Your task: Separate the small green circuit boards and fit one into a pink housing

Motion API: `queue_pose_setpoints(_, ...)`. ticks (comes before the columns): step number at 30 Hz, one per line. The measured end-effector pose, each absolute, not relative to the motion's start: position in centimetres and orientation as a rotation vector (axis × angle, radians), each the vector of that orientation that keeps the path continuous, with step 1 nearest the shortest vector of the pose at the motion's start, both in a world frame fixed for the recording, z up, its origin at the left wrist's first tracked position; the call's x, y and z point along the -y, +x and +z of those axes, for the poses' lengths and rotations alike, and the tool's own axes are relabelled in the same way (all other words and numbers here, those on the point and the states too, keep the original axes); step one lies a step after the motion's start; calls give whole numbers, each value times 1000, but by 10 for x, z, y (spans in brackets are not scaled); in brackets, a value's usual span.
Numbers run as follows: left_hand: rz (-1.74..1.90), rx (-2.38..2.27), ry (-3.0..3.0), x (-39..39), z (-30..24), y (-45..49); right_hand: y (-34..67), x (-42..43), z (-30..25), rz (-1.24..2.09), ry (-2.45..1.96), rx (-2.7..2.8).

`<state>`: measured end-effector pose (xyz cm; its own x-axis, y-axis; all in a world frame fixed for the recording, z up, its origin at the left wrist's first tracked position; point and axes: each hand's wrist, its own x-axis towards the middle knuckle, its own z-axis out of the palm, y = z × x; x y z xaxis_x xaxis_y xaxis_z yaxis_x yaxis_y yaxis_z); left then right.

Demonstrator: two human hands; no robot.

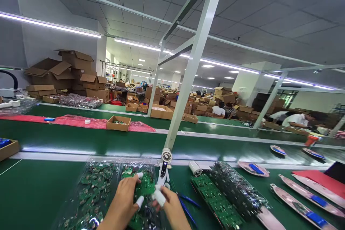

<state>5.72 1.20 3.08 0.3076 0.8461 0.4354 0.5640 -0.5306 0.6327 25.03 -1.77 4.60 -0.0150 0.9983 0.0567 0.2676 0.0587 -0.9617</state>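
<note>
A clear plastic bag of green circuit boards lies slumped on the green-topped bench, directly under the person's hands. The left hand reaches over the right part of the bag, its fingers capped in white finger cots, curved and slightly spread, with their tips at a green circuit board. The right hand comes in from the other side, its fingers bunched closer together, also in white cots, and pressed against that same board. The two hands nearly meet there, though I can't tell from here whether either has a firm hold, or whether plastic lies between fingers and board.

Just right of the hands stands a white device on a small stand, with slim blue tools lying beside it. Next come a white roll of tape, a row of green circuit boards and a dark bagged stack of boards. At the far right lie long pink panels with blue parts, near a red sheet.
</note>
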Motion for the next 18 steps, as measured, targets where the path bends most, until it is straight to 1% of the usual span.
queue_pose_setpoints(2,1137,-1206,2257,-6,28,62,232,17,47,1182,-1259,1251)
queue_pose_setpoints(5,1166,-1189,2186,-4,24,52,221,16,46,1272,-1214,1131)
queue_pose_setpoints(9,1151,-1435,2049,-8,18,17,222,18,39,1389,-1208,1091)
queue_pose_setpoints(11,1220,-1494,2048,-2,21,5,220,18,33,1425,-1189,1099)
queue_pose_setpoints(15,1479,-1560,2195,24,39,5,210,20,25,1441,-1170,1180)
queue_pose_setpoints(16,1474,-1549,2259,29,43,6,208,21,25,1443,-1170,1198)
queue_pose_setpoints(18,1325,-1493,2357,36,48,7,206,24,28,1444,-1156,1229)
